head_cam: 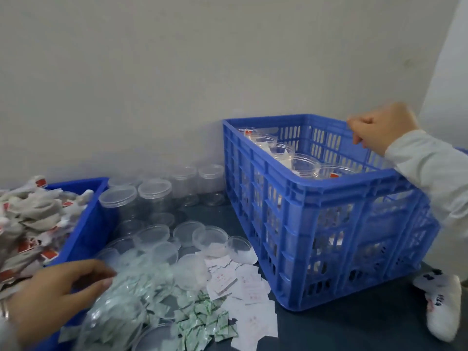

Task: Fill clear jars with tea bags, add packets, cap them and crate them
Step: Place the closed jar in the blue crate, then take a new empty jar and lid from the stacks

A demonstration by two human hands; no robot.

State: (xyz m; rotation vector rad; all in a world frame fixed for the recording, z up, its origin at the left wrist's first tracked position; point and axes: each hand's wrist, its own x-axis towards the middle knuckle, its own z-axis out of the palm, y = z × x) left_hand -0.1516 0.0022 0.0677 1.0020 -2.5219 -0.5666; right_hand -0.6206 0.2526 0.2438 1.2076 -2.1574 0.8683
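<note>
My left hand [58, 295] at the lower left curls its fingers and thumb round a clear jar [111, 315] that lies tilted over the packets; the jar is blurred. Over the far right rim of the tall blue crate [304, 191], my right hand [379, 127] hovers with fingers curled and nothing visible in it. Several capped jars [304, 163] stand in a row inside the crate. A low blue bin [86, 231] on the left holds a heap of tea bags [33, 216]. Small green-and-white packets [202, 323] lie in front.
Several empty clear jars [154, 191] stand against the wall between bin and crate. Loose clear lids [152, 234] and white paper slips [248, 282] are scattered on the dark table. A white shoe [443, 300] shows below the table's right edge.
</note>
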